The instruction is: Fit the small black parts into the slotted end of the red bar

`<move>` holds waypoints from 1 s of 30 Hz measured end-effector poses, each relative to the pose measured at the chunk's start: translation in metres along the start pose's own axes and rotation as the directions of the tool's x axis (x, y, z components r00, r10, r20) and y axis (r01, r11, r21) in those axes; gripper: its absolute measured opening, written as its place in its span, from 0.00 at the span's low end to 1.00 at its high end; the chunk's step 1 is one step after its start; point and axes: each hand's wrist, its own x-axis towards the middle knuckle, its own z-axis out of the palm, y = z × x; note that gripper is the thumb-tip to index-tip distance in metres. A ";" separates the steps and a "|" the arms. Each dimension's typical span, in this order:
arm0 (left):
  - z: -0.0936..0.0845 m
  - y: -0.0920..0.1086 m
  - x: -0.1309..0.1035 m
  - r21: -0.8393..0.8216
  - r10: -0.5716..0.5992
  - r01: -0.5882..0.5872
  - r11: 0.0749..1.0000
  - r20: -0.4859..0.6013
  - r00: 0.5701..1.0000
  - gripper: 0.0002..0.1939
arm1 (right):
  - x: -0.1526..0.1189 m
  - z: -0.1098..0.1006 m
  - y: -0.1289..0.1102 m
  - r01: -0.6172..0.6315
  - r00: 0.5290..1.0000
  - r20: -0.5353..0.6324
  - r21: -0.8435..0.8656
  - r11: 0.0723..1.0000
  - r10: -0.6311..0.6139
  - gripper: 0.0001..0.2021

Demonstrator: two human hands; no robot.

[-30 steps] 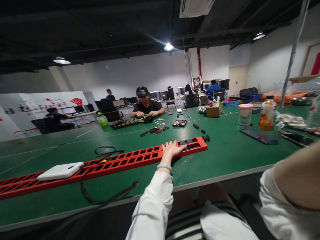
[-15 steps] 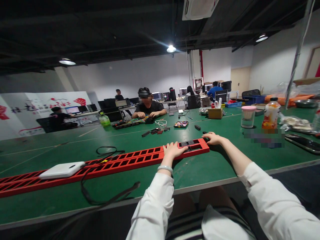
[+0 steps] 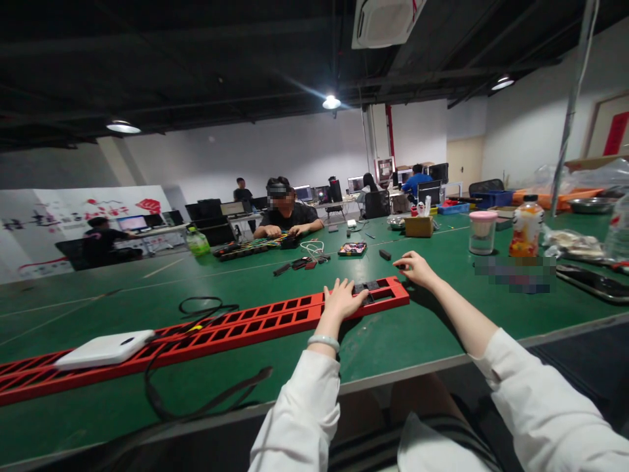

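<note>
A long red frame with two rows of slots lies across the green table. My left hand rests on it near its right end, palm down with the fingers spread. Beside those fingers, small black blocks sit in the end slots. Just past the frame's right end, my right hand pinches a small black piece between thumb and fingers. Its exact kind is too small to tell. Another dark block lies on the table beyond that hand.
A white power bank and a black cable lie over the frame's left part. Loose dark pieces are ahead, near a co-worker seated opposite. To the right stand a lidded cup, a juice bottle and a phone.
My right hand has lifted slightly away from the frame's end with the black piece. The left hand stays on the frame, its fingers a little more spread. The whole view has shifted slightly.
</note>
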 end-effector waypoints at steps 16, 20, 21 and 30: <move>0.008 -0.002 0.007 0.011 0.007 -0.008 1.000 0.060 0.998 0.46 | -0.019 0.038 -0.064 0.099 0.956 0.245 0.243 0.965 -0.159 0.25; 0.009 -0.003 0.009 0.000 0.005 -0.005 1.000 0.073 0.997 0.46 | -0.018 0.042 -0.056 0.033 0.958 0.271 0.211 0.977 -0.091 0.23; 0.008 -0.003 0.009 -0.001 0.003 -0.003 1.000 0.076 0.997 0.46 | -0.017 0.043 -0.054 0.031 0.958 0.274 0.206 0.978 -0.088 0.22; 0.005 -0.001 0.006 0.001 0.001 -0.001 1.000 0.078 0.997 0.46 | -0.016 0.044 -0.048 0.037 0.949 0.302 0.181 0.983 -0.092 0.23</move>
